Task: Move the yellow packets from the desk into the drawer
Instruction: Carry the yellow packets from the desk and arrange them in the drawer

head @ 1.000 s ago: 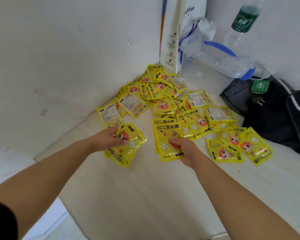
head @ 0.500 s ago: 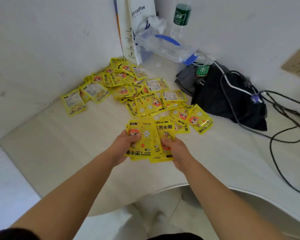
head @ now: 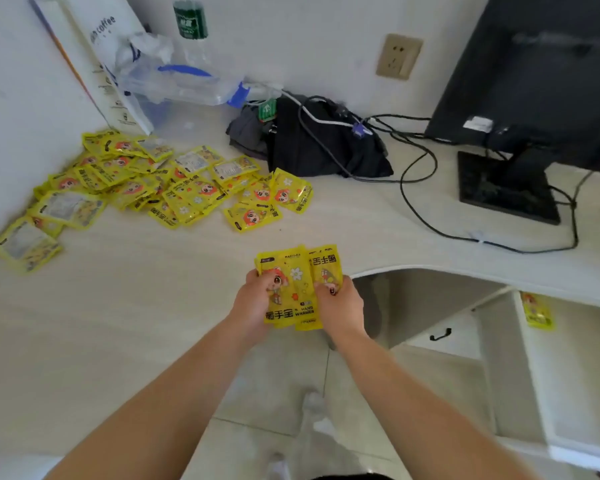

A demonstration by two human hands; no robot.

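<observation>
A stack of yellow hand-warmer packets point(head: 297, 287) is held between both hands above the desk's front edge. My left hand point(head: 255, 301) grips its left side with the thumb on the front. My right hand point(head: 340, 304) grips its right side the same way. A big pile of yellow packets point(head: 160, 183) lies on the desk point(head: 118, 306) at the back left, near the wall corner. At the lower right an open white drawer point(head: 575, 382) holds one yellow packet point(head: 536, 311) at its far end.
A black bag point(head: 326, 147) with cables lies behind the pile. A monitor on a black stand point(head: 506, 185) is at the back right. A paper coffee bag point(head: 108, 64), a plastic box and a bottle stand in the corner. A shut drawer with a black handle point(head: 440, 335) sits under the desk.
Both hands gathered packets from the pile, brought them together into one stack and carried it back and to the right. The view swung right, and the monitor and open drawer came into sight.
</observation>
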